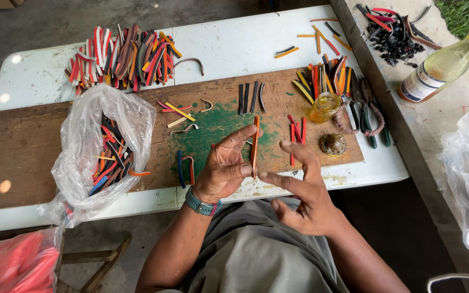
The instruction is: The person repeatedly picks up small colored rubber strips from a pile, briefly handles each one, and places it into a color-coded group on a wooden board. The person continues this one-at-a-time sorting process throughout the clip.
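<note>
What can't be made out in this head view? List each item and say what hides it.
- Lower strips in the crumpled clear plastic bag: veiled by its folds and glare.
- Red plastic bag: cut off by the bottom-left edge.
- Metal pliers: jaws buried under the multicoloured strip pile.
- Thin orange rubber strip: lower end hidden between left hand and right hand.
- Small black pieces: too small to tell apart.

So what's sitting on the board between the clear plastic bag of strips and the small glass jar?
In the head view, loose strips lie between the plastic bag and the glass jar, then four black strips on the green-stained board.
</note>
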